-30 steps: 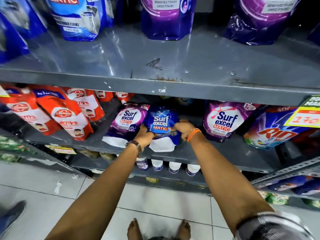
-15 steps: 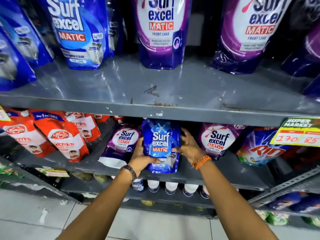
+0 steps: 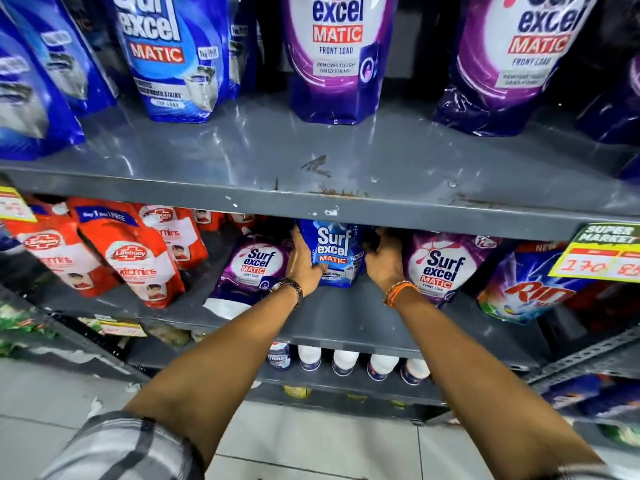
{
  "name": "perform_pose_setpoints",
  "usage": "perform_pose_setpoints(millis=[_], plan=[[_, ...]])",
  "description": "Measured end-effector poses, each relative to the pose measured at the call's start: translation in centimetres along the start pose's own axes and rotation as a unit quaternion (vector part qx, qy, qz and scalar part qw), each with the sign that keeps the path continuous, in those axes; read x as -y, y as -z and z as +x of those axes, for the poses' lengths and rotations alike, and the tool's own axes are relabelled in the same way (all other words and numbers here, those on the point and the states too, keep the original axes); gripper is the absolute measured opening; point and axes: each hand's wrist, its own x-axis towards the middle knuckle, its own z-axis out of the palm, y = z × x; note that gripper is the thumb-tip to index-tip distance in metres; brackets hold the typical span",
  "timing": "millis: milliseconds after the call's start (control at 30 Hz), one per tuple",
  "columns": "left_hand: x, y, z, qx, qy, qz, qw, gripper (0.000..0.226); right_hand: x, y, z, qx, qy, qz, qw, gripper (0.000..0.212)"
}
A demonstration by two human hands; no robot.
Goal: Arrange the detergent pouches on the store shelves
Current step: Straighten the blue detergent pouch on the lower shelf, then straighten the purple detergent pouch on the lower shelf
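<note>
A small blue Surf Excel Matic pouch (image 3: 334, 252) stands upright on the middle grey shelf (image 3: 346, 320), its top hidden under the upper shelf edge. My left hand (image 3: 302, 263) grips its left side and my right hand (image 3: 382, 259) holds its right side. A purple Surf Excel pouch (image 3: 254, 268) leans to the left of it, tilted back. Another purple pouch (image 3: 440, 268) sits just right of my right hand. On the upper shelf (image 3: 311, 157) stand large blue (image 3: 173, 57) and purple (image 3: 337, 57) Surf Excel pouches.
Red Lifebuoy pouches (image 3: 135, 258) fill the middle shelf's left part. A Rin pack (image 3: 533, 292) and a yellow price tag (image 3: 602, 254) are at the right. White bottles (image 3: 343, 362) line the shelf below. Tiled floor lies underneath.
Both hands lifted the blue pouch upright and pushed it further back on the middle shelf, between the two purple pouches. The view has tilted upward toward the upper shelf.
</note>
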Motion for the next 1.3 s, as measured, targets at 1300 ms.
perform_pose_setpoints(millis=[1300], plan=[[11.0, 15.1, -0.4, -0.007, 0.224, -0.222, 0.949, 0.079, 0.9, -18.2, -3.9, 0.221, -0.358, 0.296, 0.858, 0.072]])
